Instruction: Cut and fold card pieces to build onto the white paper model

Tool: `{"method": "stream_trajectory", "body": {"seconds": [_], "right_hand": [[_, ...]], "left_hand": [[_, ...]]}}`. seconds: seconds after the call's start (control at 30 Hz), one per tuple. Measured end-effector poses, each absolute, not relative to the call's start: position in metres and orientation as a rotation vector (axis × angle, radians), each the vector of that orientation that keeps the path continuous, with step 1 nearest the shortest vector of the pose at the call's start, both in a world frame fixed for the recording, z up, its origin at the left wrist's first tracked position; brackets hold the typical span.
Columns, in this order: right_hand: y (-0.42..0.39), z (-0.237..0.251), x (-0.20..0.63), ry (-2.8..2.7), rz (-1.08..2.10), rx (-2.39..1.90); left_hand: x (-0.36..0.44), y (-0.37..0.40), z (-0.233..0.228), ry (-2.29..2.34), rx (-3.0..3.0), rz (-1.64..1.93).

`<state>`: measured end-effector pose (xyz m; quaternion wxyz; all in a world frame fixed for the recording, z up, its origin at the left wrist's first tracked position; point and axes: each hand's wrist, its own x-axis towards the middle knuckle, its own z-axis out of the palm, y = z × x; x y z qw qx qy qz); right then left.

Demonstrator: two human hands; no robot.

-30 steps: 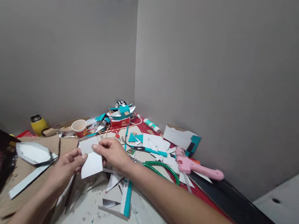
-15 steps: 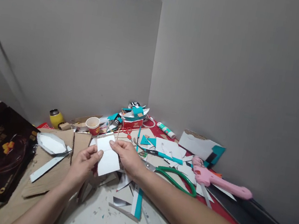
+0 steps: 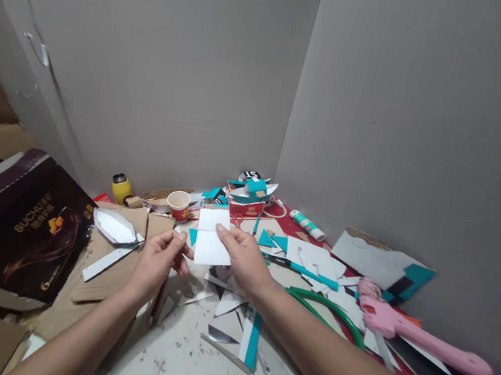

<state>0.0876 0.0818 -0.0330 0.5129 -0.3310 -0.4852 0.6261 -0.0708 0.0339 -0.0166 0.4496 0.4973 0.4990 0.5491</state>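
My right hand (image 3: 246, 260) pinches a white piece of card (image 3: 212, 248) between thumb and fingers. A crease runs across the card's upper half, and it is held upright above the table. To the left of the card is my left hand (image 3: 160, 259), thumb and forefinger pressed together and the other fingers curled. A tiny white bit shows at its thumb tip; whether that is held or lies behind cannot be made out. Green-handled scissors (image 3: 348, 320) lie partly hidden behind my right forearm.
A paper cup (image 3: 178, 206), a yellow bottle (image 3: 121, 190) and a red box (image 3: 246, 208) stand at the back. A pink glue gun (image 3: 426, 342) lies right. Card scraps cover the middle; a dark printed box (image 3: 35, 223) and brown cardboard (image 3: 107, 279) occupy the left. Grey partitions enclose the table.
My left hand has let go of the white card and moved left of it; my right hand still holds it. The card is now more upright. The view has turned left.
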Motion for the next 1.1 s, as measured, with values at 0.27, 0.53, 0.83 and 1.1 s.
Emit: {"method": "stream_trajectory", "body": {"seconds": [0.27,0.53,0.83,1.1], "right_hand": [[0.091,-0.037,0.088,-0.984,1.390,-0.857],[0.094,-0.046,0.084,-1.014,1.408,-0.869],[0.099,-0.054,0.085,-1.105,1.363,-0.889],[0.090,-0.051,0.083,-1.187,1.394,-0.914]], "left_hand": [[-0.099,0.037,0.061,1.319,1.312,1.378],[-0.136,0.114,0.086,1.881,1.680,1.155],[-0.185,0.188,0.015,2.346,1.912,0.416],[-0.194,0.198,-0.008,2.374,2.049,0.078]]}}
